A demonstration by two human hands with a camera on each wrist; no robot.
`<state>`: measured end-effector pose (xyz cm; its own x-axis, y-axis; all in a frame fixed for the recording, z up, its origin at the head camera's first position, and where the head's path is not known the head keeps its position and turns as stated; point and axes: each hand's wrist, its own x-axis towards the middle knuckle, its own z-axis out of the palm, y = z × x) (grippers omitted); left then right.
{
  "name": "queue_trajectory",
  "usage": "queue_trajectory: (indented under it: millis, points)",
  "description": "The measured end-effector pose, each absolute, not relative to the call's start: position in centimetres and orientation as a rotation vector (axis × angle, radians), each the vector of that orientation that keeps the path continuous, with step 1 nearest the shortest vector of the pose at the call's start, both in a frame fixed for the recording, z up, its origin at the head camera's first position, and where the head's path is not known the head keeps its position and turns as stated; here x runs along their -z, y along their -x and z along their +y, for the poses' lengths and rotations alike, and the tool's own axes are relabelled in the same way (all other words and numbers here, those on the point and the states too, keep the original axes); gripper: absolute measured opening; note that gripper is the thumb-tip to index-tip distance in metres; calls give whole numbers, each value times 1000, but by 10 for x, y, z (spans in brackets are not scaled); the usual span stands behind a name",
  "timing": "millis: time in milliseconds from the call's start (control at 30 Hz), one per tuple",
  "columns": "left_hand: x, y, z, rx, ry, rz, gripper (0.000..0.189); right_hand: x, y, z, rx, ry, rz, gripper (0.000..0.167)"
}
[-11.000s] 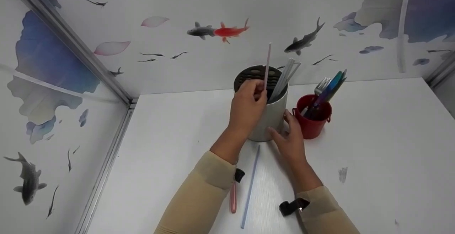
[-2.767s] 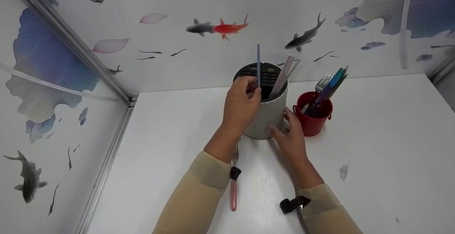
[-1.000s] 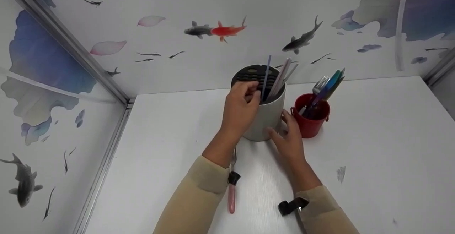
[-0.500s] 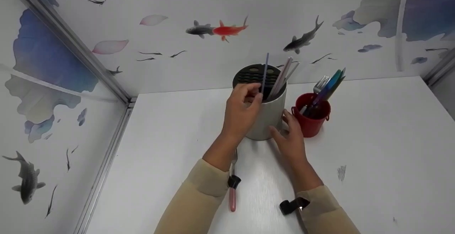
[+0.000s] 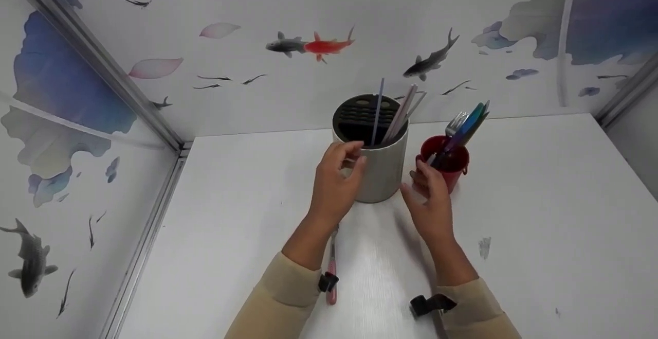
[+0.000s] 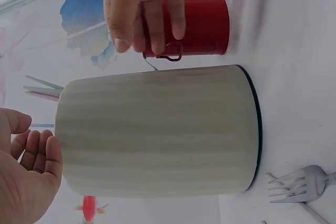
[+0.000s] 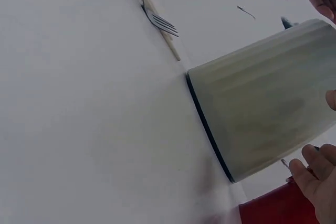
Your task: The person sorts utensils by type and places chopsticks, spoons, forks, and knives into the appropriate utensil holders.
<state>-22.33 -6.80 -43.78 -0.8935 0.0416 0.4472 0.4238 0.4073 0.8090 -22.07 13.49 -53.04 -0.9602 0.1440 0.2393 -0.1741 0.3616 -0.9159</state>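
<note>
A grey cylindrical utensil holder (image 5: 383,177) with a black slotted insert stands upright. Its large front compartment holds a slender blue straw (image 5: 378,110) and, to the right, a leaning cluster of pinkish and clear straws (image 5: 400,118). My left hand (image 5: 334,184) is just in front of the holder's rim, fingers loosely bent around nothing. Between the holder and a small red bucket (image 5: 459,170) is my right hand (image 5: 432,208), fingers spread and holding nothing; it partly hides the bucket. A fork (image 5: 332,264) with a pink handle lies on the table, partly covered by my left wrist strap.
In the bucket stand a fork (image 5: 456,123) and several long pieces in purple, teal and green (image 5: 468,128). A pale stick (image 7: 170,45) lies beside the table fork. A printed wall (image 5: 247,107) rises behind the table, and another panel (image 5: 67,236) borders it at left.
A blue straw went from the table into the holder in my left hand, which let go and drew back. A pink straw joined the cluster earlier. My right hand has come off the holder.
</note>
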Motion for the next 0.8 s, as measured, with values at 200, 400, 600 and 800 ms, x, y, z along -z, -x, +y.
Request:
queue_trajectory:
  millis: [200,400,600,800]
  points:
    - [448,211,-72,1433,435,-2362,30,530,215,158,-1641,35,-2092,54]
    - [460,198,-79,1364,408,-2447,32,537,220,178,-1624,271,-2025,58]
    - [473,186,-85,1351,337,-2573,37,547,231,185,-1684,377,-2087,81]
    - [482,175,-91,1312,222,-2722,43,548,239,186,-1725,486,-2244,107]
